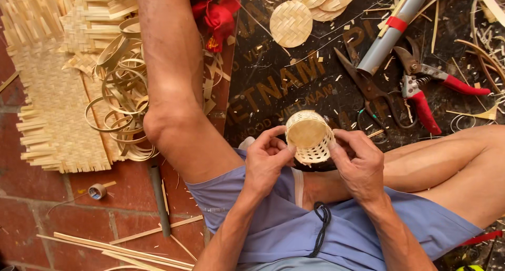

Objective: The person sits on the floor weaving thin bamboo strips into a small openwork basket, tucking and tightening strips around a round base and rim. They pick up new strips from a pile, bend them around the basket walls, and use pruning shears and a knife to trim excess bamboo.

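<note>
A small woven bamboo basket (pixel 310 136) sits between the two hands, above the lap of a seated person in blue shorts (pixel 294 223). It is a short cylinder of pale yellow strips, open latticework round the side, with a smooth flat round face turned toward the camera; whether that face is the base or a lid is hard to tell from this angle. The left hand (pixel 266 159) grips the basket's left side, fingers curled in and thumb pressed at the rim. The right hand (pixel 357 160) closes on its right side, fingertips (pixel 336 139) on the weave.

Everything else is placed from the basket. Above it, on a dark printed board (pixel 284 87), lie flat round woven discs (pixel 291 23), tightly plaited and the same straw colour. Up and to the right are dark metal scissors (pixel 368 87), a grey plastic pipe (pixel 392 29) with a red band, and pruning shears with red handles (pixel 426 87), among thin bamboo slivers. Far to the left, past the bent knee, a flat plaited bamboo mat (pixel 52 113) with ragged strip ends lies on red brick tiles (pixel 31 213), with a heap of coiled bamboo hoops (pixel 123 87) on it. Below left lie a small roll of tape (pixel 97 191) and long split bamboo slats (pixel 115 247). A red cloth flower (pixel 218 18) shows up and to the left.
</note>
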